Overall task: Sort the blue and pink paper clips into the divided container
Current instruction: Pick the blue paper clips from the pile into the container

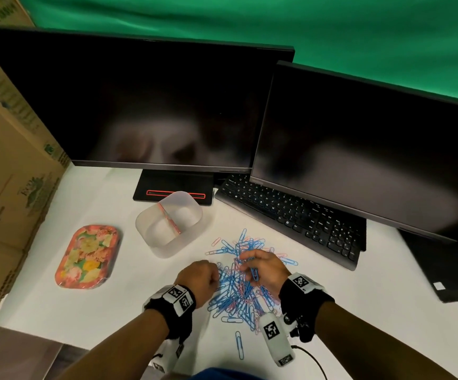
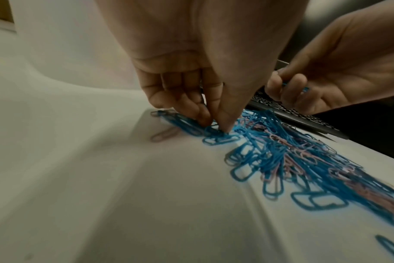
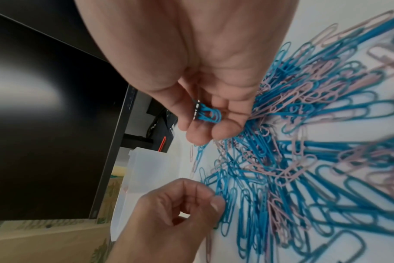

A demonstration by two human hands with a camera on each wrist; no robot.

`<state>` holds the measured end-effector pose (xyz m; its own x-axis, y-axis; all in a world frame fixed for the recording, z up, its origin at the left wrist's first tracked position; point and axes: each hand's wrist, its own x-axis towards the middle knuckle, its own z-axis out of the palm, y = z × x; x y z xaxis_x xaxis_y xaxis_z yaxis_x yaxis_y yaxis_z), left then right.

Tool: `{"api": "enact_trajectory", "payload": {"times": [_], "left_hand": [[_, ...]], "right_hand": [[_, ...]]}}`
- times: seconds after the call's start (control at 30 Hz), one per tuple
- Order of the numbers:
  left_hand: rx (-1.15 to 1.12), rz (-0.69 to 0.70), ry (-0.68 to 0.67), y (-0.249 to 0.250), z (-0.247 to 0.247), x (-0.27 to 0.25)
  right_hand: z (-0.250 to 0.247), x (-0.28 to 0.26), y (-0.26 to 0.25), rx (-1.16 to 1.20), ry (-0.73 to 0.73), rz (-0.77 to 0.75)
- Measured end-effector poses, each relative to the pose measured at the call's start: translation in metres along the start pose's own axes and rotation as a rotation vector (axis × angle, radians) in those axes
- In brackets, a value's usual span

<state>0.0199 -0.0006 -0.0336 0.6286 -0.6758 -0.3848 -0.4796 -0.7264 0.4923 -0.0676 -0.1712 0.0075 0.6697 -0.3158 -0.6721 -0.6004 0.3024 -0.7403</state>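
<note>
A mixed heap of blue and pink paper clips (image 1: 239,286) lies on the white table. My right hand (image 1: 260,268) hovers over the heap's far part and holds several blue clips (image 3: 208,113) in its curled fingers. My left hand (image 1: 202,278) is at the heap's left edge, thumb and fingertips (image 2: 224,124) pinching at a blue clip (image 2: 223,139) that lies on the table. The translucent divided container (image 1: 169,223), with a pink divider (image 1: 169,218), stands behind the left hand; both halves look empty.
A floral tray (image 1: 88,256) lies at the left. Two dark monitors (image 1: 140,105) and a black keyboard (image 1: 291,215) stand behind and right of the heap. Cardboard boxes (image 1: 8,160) wall the left side. One blue clip (image 1: 239,344) lies alone near the front edge.
</note>
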Motion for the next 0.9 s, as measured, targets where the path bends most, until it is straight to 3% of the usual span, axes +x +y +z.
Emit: {"api": "enact_trajectory", "payload": {"times": [0.2, 0.4, 0.57, 0.73, 0.9], "left_hand": [[-0.359, -0.028, 0.033, 0.006, -0.011, -0.003], [-0.791, -0.084, 0.023, 0.003, -0.034, -0.015], [-1.171, -0.261, 0.218, -0.002, -0.070, -0.024], [-1.276, -0.430, 0.391, -0.020, -0.112, -0.026], [-1.268, -0.570, 0.423, -0.036, -0.132, -0.021]], "right_hand": [[0.004, 0.000, -0.007, -0.187, -0.022, 0.022], [0.015, -0.005, -0.025, -0.035, -0.070, 0.044], [0.045, -0.007, -0.068, 0.016, -0.199, -0.006], [0.097, 0.007, -0.110, -0.044, -0.327, -0.042], [0.146, 0.027, -0.125, -0.152, -0.370, 0.010]]}}
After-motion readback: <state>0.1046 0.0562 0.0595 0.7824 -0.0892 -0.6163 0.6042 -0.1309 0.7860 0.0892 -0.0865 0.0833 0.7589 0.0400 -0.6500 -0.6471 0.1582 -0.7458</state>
